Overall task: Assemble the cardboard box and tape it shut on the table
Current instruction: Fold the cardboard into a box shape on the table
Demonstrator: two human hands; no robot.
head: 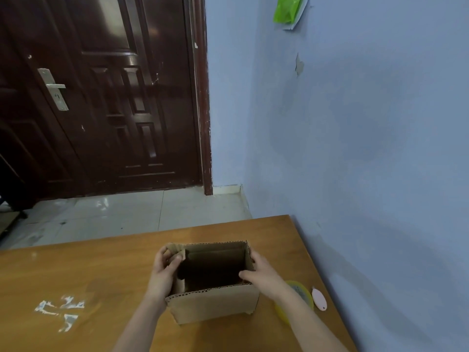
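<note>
A brown cardboard box (215,304) stands upright on the wooden table (88,275), its top open and its inside dark. My left hand (166,271) grips the box's left wall, fingers curled over a bent flap at the far left corner. My right hand (261,274) holds the right wall, thumb hooked over the rim into the opening. A yellow roll of tape (302,295) lies on the table to the right of the box, partly hidden by my right forearm.
A small pink oval object (319,299) lies beside the tape, close to the blue wall (368,161). White scuff marks (61,313) show on the table's left part. Beyond the table's far edge are a tiled floor and a dark wooden door (114,97).
</note>
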